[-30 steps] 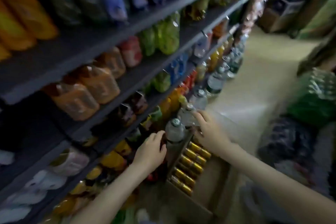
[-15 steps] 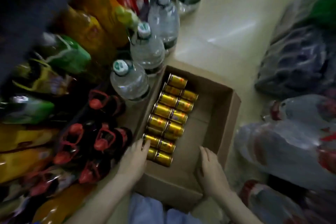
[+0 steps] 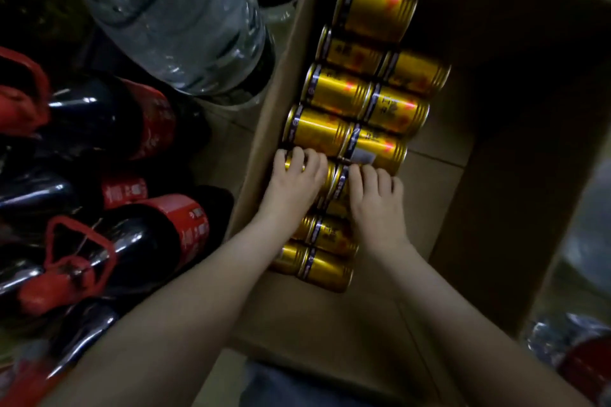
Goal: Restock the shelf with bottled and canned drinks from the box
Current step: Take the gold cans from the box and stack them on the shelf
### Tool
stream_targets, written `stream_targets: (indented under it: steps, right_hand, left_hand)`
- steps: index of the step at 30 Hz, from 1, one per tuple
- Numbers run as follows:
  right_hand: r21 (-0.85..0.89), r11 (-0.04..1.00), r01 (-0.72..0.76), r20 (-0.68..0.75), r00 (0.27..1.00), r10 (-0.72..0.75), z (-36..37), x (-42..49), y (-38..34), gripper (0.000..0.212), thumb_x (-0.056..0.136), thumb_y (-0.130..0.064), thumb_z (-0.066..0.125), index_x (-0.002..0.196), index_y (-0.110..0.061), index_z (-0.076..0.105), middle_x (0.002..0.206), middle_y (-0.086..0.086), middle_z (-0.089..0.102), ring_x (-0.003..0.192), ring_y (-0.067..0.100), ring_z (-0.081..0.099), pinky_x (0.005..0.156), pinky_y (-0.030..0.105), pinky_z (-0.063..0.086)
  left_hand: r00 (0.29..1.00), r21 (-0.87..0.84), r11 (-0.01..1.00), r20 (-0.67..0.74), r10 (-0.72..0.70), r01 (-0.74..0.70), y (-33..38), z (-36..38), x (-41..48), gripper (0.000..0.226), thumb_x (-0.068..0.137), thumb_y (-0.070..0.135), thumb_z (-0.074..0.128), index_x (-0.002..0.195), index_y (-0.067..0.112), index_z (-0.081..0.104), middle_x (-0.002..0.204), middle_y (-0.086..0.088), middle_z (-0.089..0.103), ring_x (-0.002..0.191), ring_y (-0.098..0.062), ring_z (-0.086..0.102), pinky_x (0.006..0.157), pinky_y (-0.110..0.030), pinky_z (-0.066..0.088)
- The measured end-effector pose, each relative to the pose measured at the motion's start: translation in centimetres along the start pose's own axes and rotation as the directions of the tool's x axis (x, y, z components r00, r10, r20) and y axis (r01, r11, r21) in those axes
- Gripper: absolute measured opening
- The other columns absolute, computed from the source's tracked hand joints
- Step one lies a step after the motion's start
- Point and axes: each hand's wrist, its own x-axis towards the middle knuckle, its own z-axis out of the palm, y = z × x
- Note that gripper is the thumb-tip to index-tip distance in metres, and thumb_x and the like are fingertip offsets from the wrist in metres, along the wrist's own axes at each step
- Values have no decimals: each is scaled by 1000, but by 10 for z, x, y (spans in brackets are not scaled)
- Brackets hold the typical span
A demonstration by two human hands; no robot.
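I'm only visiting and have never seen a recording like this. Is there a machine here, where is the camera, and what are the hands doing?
There is no machine here. These are a person's two bare hands, filmed by one wide camera worn on the head and looking down. The left hand and right hand reach into an open cardboard box. Gold cans lie on their sides in it in two columns, and each hand curls its fingers round one of them. To the left of the box are dark soda bottles with red labels and a big clear water bottle.
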Motion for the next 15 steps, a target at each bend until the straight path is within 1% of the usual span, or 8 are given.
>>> stream_targets:
  steps: [1,3,5,7,9,13,14,15]
  right_hand:
    - [5,1000,-2,29,1000,2,-4,0,2,65,66,-8,78,122,-1,47,107,19,60,95,34,55,78,45,49]
    - [48,999,-18,116,993,12,-21,-5,7,86,50,-14,89,122,1,44,106,20,61,94,36,58,75,45,51]
    - [94,995,-32,190,982,14,-55,-21,10,96,40,-20,94,121,3,48,106,22,61,92,38,60,72,48,53]
    - [135,990,-34,228,974,2,-96,-42,14,95,43,-26,93,123,3,50,108,22,60,94,38,60,73,49,53]
    - [175,985,-10,234,972,-31,-151,-61,15,91,51,-30,89,126,1,48,112,20,58,97,36,58,75,47,52]
    - [250,964,86,171,977,-131,-288,-84,6,72,71,-43,58,128,-1,42,110,18,55,96,30,49,72,44,52]
    - [261,958,123,150,975,-166,-324,-87,2,73,72,-43,57,129,-2,40,110,16,54,97,28,46,72,44,53]
    - [274,947,166,128,970,-207,-360,-90,-3,76,69,-42,63,130,-2,39,112,16,53,98,27,44,73,44,54]
  left_hand:
    - [1000,-23,1000,-27,-7,6,-1,-6,-1,44,81,25,62,120,11,49,106,-4,60,94,-24,58,83,-40,48]
    - [998,-54,997,39,-57,59,-7,-32,-5,47,81,25,64,125,11,52,110,-4,59,95,-22,57,81,-37,47]
    - [966,-209,957,203,-157,199,-8,-63,-21,66,81,31,68,136,7,39,125,-8,48,110,-25,50,90,-37,44]
    - [917,-465,807,331,-222,363,-11,-97,-44,81,77,40,73,138,8,31,132,-9,38,119,-27,40,97,-38,39]
    - [874,-639,606,422,-239,474,-21,-144,-71,87,73,44,75,139,11,29,133,-9,35,123,-28,35,103,-39,35]
    - [847,-792,300,486,-215,531,-50,-259,-140,89,66,44,77,137,17,32,129,-8,39,124,-27,37,104,-39,37]
    - [849,-817,239,484,-210,525,-61,-288,-159,86,64,44,79,134,18,35,127,-7,44,122,-26,41,101,-38,39]
    - [856,-842,178,474,-206,509,-75,-317,-178,82,64,42,80,131,20,37,124,-5,49,118,-24,46,97,-36,42]
